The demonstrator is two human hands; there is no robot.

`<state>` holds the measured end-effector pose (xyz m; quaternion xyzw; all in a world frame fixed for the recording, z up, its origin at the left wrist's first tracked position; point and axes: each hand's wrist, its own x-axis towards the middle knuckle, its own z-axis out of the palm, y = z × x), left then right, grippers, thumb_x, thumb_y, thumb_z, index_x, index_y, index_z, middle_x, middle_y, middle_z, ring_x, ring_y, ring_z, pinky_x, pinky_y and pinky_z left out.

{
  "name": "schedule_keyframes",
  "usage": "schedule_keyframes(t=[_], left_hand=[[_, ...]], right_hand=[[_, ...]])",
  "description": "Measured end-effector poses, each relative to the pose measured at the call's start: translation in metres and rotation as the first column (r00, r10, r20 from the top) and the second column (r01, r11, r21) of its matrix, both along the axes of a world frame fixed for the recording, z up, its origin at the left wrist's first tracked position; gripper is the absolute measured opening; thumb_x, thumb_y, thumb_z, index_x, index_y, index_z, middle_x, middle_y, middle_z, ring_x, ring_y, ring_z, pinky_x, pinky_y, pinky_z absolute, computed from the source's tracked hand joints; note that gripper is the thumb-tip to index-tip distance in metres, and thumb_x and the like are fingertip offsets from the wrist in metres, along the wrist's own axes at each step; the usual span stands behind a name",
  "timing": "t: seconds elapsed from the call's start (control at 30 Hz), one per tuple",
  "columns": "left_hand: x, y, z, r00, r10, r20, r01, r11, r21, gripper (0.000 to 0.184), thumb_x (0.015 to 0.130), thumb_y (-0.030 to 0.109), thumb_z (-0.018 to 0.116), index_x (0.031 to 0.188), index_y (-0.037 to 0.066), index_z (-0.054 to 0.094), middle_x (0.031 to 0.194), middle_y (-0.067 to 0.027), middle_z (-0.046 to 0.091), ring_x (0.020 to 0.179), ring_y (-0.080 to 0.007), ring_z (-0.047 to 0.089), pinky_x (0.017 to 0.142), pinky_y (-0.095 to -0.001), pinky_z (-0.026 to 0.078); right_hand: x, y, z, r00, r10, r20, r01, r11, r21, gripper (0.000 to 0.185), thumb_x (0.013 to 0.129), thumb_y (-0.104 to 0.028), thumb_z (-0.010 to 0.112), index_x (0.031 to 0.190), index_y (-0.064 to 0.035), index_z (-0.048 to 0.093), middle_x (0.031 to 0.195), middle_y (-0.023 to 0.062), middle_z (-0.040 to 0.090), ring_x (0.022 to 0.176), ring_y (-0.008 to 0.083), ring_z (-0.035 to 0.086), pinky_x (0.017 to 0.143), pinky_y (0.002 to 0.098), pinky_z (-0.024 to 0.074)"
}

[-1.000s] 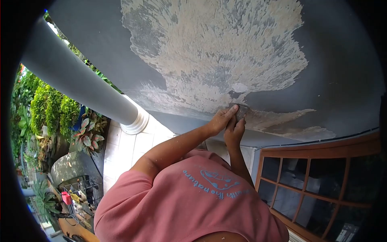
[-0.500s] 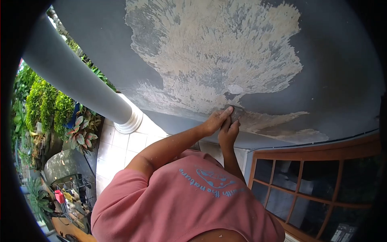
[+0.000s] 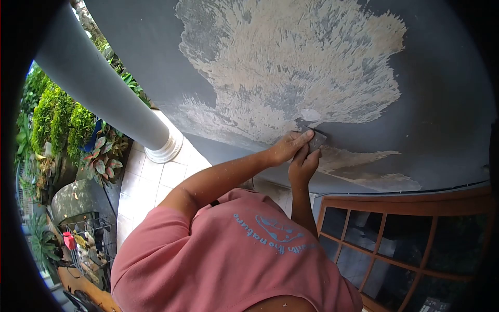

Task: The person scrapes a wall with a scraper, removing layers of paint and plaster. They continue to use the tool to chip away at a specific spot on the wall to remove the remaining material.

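Observation:
A flat metal scraper (image 3: 318, 139) is held against a grey painted surface (image 3: 442, 104), close to the lower edge of a large stripped patch (image 3: 291, 67). My right hand (image 3: 304, 165) is closed around its handle, which the fingers mostly hide. From the left, my left hand (image 3: 291, 146) is closed on the scraper too, fingertips pressed near the blade. A small pale spot (image 3: 311, 114) lies just above the blade. Beneath it runs a narrower stripped strip (image 3: 358, 161). Bits of pale debris cling to my left forearm (image 3: 228, 174).
A round grey column (image 3: 114, 99) with a white base (image 3: 165, 151) stands on the tiled floor (image 3: 138, 182) to my left. Beyond it are plants (image 3: 57, 119) and a wire basket (image 3: 88, 244) of items. A wood-framed window (image 3: 382, 229) is at lower right.
The scraper and both hands have moved a little to the right, and more of the blade now shows. The whole view has shifted slightly.

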<state>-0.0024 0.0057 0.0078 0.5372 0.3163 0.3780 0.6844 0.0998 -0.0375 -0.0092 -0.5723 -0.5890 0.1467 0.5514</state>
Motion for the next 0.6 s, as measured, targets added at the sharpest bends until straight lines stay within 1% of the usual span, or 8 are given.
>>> schedule_keyframes(t=[0.07, 0.17, 0.27, 0.37, 0.47, 0.53, 0.6], left_hand=[[-0.002, 0.005, -0.006, 1.000, -0.011, 0.004, 0.011, 1.000, 0.005, 0.062, 0.098, 0.051, 0.037, 0.077, 0.000, 0.065, 0.069, -0.0047, 0.060, 0.067, -0.0117, 0.053, 0.064, -0.0276, 0.044], [0.014, -0.014, -0.016, 0.976, 0.160, 0.147, -0.125, 0.967, -0.222, 0.062, 0.098, 0.052, 0.037, 0.076, 0.001, 0.066, 0.065, -0.0026, 0.058, 0.062, -0.0099, 0.050, 0.059, -0.0257, 0.042], [0.015, -0.003, -0.047, 0.988, 0.081, 0.133, -0.063, 0.989, -0.137, 0.061, 0.098, 0.051, 0.038, 0.073, 0.003, 0.065, 0.059, 0.0007, 0.054, 0.056, -0.0077, 0.045, 0.054, -0.0245, 0.037], [0.004, -0.007, -0.028, 0.996, 0.042, 0.080, -0.031, 0.991, -0.133, 0.062, 0.099, 0.051, 0.037, 0.069, 0.004, 0.064, 0.057, 0.0013, 0.052, 0.055, -0.0067, 0.044, 0.055, -0.0240, 0.037], [0.001, -0.013, -0.019, 0.997, 0.071, 0.009, -0.069, 0.983, -0.169, 0.061, 0.099, 0.050, 0.037, 0.067, 0.004, 0.063, 0.057, 0.0009, 0.052, 0.056, -0.0072, 0.045, 0.056, -0.0248, 0.039], [0.004, -0.008, -0.026, 0.997, 0.079, 0.026, -0.075, 0.989, -0.126, 0.061, 0.099, 0.050, 0.037, 0.066, 0.005, 0.062, 0.057, 0.0008, 0.052, 0.055, -0.0071, 0.044, 0.055, -0.0248, 0.038], [0.006, -0.007, -0.030, 0.994, 0.097, 0.046, -0.090, 0.988, -0.123, 0.061, 0.098, 0.051, 0.038, 0.066, 0.005, 0.062, 0.057, 0.0005, 0.052, 0.055, -0.0070, 0.044, 0.055, -0.0247, 0.038]], right_hand=[[0.003, 0.002, -0.001, 1.000, 0.024, 0.015, -0.023, 1.000, -0.021, 0.039, 0.094, -0.018, 0.050, 0.117, 0.0143, 0.047, 0.099, 0.0300, 0.060, 0.089, 0.0435, 0.062, 0.075, 0.0415, 0.0491], [-0.003, -0.006, -0.019, 0.999, -0.016, -0.041, 0.013, 0.996, -0.087, 0.039, 0.094, -0.018, 0.050, 0.117, 0.0134, 0.048, 0.098, 0.0293, 0.059, 0.089, 0.0417, 0.062, 0.075, 0.0407, 0.0491], [-0.003, -0.006, -0.019, 0.999, -0.010, -0.046, 0.005, 0.993, -0.120, 0.038, 0.095, -0.017, 0.050, 0.118, 0.0126, 0.048, 0.100, 0.0293, 0.059, 0.091, 0.0400, 0.062, 0.076, 0.0407, 0.0489], [0.001, -0.007, -0.022, 0.997, 0.058, -0.060, -0.066, 0.988, -0.143, 0.041, 0.095, -0.018, 0.049, 0.119, 0.0144, 0.046, 0.101, 0.0293, 0.059, 0.092, 0.0397, 0.063, 0.077, 0.0407, 0.0492], [-0.001, -0.008, -0.033, 0.998, 0.008, -0.055, -0.016, 0.991, -0.136, 0.039, 0.095, -0.017, 0.049, 0.118, 0.0136, 0.047, 0.099, 0.0281, 0.059, 0.089, 0.0390, 0.063, 0.075, 0.0406, 0.0489], [-0.004, -0.005, -0.023, 0.998, 0.018, -0.060, -0.025, 0.994, -0.108, 0.037, 0.095, -0.017, 0.049, 0.117, 0.0124, 0.048, 0.099, 0.0274, 0.059, 0.088, 0.0383, 0.063, 0.075, 0.0402, 0.0486], [-0.002, -0.005, -0.025, 0.996, 0.047, -0.077, -0.057, 0.991, -0.122, 0.035, 0.095, -0.017, 0.049, 0.116, 0.0109, 0.049, 0.098, 0.0266, 0.059, 0.089, 0.0375, 0.063, 0.075, 0.0400, 0.0483]])
